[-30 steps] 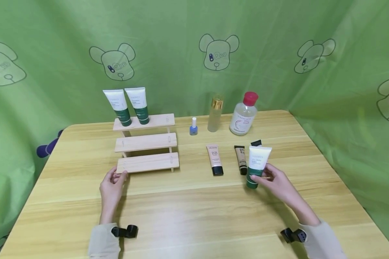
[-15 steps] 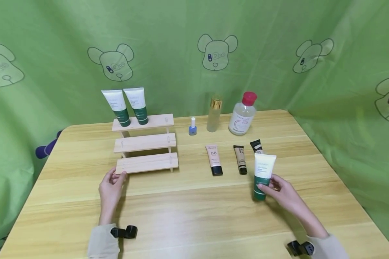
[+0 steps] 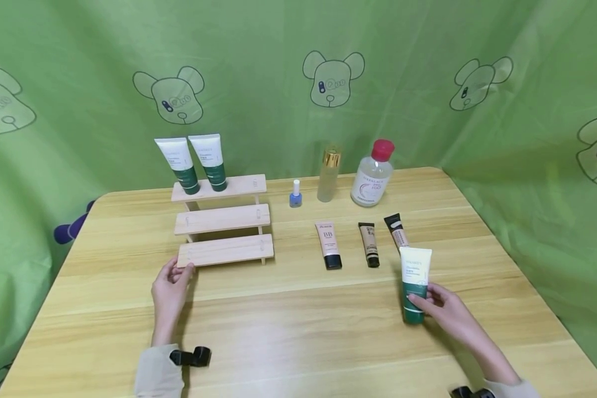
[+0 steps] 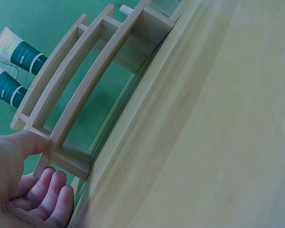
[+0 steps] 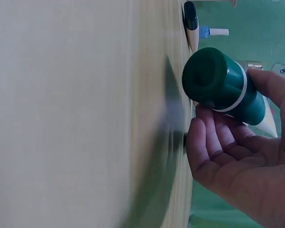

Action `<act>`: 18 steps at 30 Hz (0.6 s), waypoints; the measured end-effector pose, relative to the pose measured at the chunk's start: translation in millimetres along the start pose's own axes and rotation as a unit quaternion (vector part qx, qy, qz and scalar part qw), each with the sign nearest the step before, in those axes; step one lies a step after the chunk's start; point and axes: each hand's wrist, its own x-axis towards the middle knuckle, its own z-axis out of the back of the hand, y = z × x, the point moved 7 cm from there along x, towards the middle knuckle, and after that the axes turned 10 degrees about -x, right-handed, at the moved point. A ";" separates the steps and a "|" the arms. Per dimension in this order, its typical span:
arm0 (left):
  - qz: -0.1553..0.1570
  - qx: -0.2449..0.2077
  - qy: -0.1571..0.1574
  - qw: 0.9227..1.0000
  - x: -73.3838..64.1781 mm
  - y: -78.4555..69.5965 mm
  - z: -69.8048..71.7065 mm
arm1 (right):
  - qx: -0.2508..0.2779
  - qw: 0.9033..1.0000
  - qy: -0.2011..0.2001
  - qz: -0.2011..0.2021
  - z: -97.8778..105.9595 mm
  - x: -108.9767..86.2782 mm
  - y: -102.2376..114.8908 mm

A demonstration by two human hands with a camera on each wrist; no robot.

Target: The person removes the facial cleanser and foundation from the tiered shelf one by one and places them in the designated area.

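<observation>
Green-and-white tube (image 3: 415, 276) | my right hand (image 3: 449, 316) pinches it low, toward right edge of worktop (image 3: 298, 331) | left hand (image 3: 171, 288) grips near-left corner of rack (image 3: 226, 250) | I judge slack pinch could tip tube

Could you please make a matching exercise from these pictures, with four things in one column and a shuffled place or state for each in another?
Things:
1. left hand
2. right hand
3. small blue bottle
4. pink BB tube

Places or states:
A. lying flat on the table
B. gripping the wooden rack
C. topped by a white cap
D. holding a white-and-green tube

Pairs: 1-B, 2-D, 3-C, 4-A
</observation>
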 end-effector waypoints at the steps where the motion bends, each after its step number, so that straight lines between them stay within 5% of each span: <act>1: 0.000 0.000 0.001 1.000 -0.2 -0.3 0.1 | 0.000 1.000 0.005 -0.006 -0.4 -0.6 -2.4; 18: -0.011 0.009 -0.007 1.000 -0.6 -2.1 0.0 | -0.021 0.998 0.017 -0.060 11.0 -16.5 -40.1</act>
